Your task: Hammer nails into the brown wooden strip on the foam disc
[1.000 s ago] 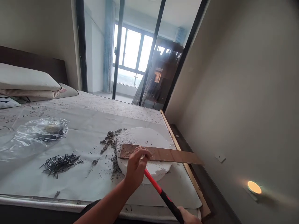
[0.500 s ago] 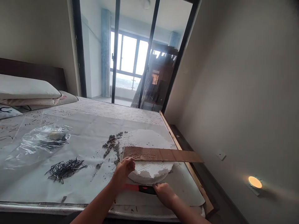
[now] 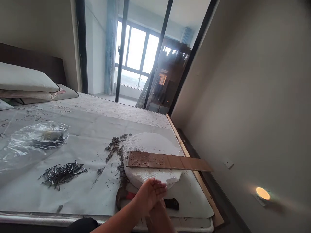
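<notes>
My left hand (image 3: 149, 194) is held palm up over the near edge of a round white foam block, its fingers stretched out and nothing in them. Crossed close against it is my right hand (image 3: 157, 208), whose fingers are mostly hidden. Beneath both hands, a hammer (image 3: 172, 204) with a red and black handle lies on the sheet, its head at the left. A brown wooden board (image 3: 170, 161), pitted with small holes at its left end, rests across the foam block (image 3: 155, 140). Neither hand touches the board.
A pile of loose nails (image 3: 63, 173) and a clear plastic bag (image 3: 36, 140) lie to the left on the grey sheet (image 3: 85, 136). Dark crumbs (image 3: 113, 147) are scattered beside the foam. A wooden strip (image 3: 181, 139) runs along the bed's right edge, near the wall.
My right hand has let go of the hammer handle and moved left against my left hand. My left hand has left the board's end and moved right and down, turning palm up.
</notes>
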The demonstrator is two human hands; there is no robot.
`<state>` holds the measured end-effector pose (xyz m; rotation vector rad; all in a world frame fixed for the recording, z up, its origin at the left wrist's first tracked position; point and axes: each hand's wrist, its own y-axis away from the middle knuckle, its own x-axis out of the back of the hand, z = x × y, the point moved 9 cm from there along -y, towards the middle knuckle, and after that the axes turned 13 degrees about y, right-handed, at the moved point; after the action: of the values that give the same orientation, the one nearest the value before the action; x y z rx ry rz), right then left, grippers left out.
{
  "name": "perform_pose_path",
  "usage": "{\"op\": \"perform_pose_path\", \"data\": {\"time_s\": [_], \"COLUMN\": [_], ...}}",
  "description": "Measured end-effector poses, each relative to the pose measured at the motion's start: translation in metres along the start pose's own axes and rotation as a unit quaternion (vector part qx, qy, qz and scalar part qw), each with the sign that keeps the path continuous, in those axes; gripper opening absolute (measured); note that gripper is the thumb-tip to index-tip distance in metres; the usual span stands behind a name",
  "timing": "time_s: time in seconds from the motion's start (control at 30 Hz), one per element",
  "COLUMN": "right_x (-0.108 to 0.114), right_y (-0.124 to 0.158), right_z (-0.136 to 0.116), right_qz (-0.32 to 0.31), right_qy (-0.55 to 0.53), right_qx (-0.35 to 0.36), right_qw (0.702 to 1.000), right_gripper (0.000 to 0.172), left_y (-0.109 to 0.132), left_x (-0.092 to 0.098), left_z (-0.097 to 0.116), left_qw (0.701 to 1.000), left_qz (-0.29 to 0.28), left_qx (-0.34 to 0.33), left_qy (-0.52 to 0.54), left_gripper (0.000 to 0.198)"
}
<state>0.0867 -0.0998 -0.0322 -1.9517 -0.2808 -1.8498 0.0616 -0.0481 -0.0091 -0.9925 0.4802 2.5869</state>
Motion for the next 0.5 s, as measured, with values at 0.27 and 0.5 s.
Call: {"op": "perform_pose_path", "data": {"time_s": [0.27, 0.5], "right_x": [0.027, 0.072], "right_y": [0.024, -0.086], "right_z": [0.051, 0.074], "right_qz": [0.076, 0.020], "right_qy": [-0.139, 0.073], "right_qx": [-0.105, -0.059], "right_qw": [0.982, 0.995], "right_gripper": [0.049, 0.031], "left_y": [0.022, -0.017], "left_x": [-0.028, 0.009], "left_z": [0.032, 0.053], "left_qw": [0.774, 0.631], "left_qz": [-0.109, 0.006], "left_qx": [-0.258, -0.262], "left_qy": [-0.567, -0.730], "left_gripper": [0.014, 0.037]}}
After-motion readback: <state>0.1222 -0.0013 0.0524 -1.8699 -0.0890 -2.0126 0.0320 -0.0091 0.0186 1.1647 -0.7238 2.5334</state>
